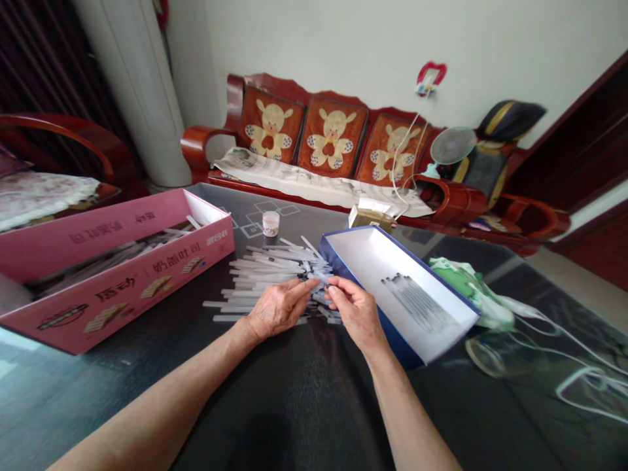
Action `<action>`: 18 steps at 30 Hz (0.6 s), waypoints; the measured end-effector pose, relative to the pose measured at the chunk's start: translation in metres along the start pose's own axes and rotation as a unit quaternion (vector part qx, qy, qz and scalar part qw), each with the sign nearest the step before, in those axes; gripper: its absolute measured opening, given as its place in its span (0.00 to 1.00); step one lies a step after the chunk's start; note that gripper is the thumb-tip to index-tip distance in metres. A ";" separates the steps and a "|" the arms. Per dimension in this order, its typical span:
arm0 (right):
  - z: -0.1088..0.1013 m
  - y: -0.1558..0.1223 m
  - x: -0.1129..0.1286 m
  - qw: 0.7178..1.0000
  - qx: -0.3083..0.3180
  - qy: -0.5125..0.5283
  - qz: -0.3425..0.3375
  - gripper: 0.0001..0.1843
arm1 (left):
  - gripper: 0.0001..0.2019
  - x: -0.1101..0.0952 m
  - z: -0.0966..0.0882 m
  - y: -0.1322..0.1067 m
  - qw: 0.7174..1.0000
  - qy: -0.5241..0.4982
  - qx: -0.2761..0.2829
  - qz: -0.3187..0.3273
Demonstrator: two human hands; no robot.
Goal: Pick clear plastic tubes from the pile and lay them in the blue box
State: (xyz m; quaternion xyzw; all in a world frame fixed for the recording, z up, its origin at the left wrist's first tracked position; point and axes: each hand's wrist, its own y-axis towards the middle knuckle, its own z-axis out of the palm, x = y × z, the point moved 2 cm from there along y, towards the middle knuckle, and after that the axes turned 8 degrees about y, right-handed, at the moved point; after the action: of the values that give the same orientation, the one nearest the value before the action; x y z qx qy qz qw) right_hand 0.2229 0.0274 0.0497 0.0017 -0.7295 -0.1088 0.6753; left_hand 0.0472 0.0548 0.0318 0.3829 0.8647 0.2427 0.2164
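My left hand [279,309] lies at the right end of a loose pile of white translucent plastic sticks [265,275], its fingertips among them. My right hand [354,311] is just beside it, thumb and forefinger pinched at the pile's edge on what looks like a thin white stick. To the right, against that hand, stands an open white box with blue sides [387,275]. Rows of thin dark-tipped sticks [417,304] lie inside it. Another batch of sticks [108,261] lies in an open pink cardboard box [112,278] to the left.
The hands work over a dark glossy table [294,405]. On it are a small lidded jar [270,223], a small cardboard packet [373,212], a green-and-white cloth [471,291], a glass [490,353] and a white cable [579,376]. Behind it stands a wooden sofa [324,144] with cushions.
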 end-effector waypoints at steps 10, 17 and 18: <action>0.003 0.000 -0.002 1.000 -0.003 -0.002 -0.010 0.16 | 0.18 -0.001 -0.001 0.001 1.000 -0.006 0.010 0.006; -0.021 -0.003 0.013 0.969 0.148 -0.196 -0.032 0.10 | 0.17 0.006 -0.005 0.001 0.994 0.003 -0.103 -0.040; -0.021 -0.006 0.014 0.956 0.192 -0.221 -0.029 0.09 | 0.17 0.007 -0.005 0.001 0.993 0.001 -0.108 -0.039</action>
State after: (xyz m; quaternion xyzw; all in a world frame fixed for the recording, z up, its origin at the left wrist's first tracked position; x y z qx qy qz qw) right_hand 0.2412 0.0166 0.0636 0.1283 -0.8670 0.0163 0.4812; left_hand 0.0403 0.0592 0.0348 0.3235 0.8479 0.3263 0.2646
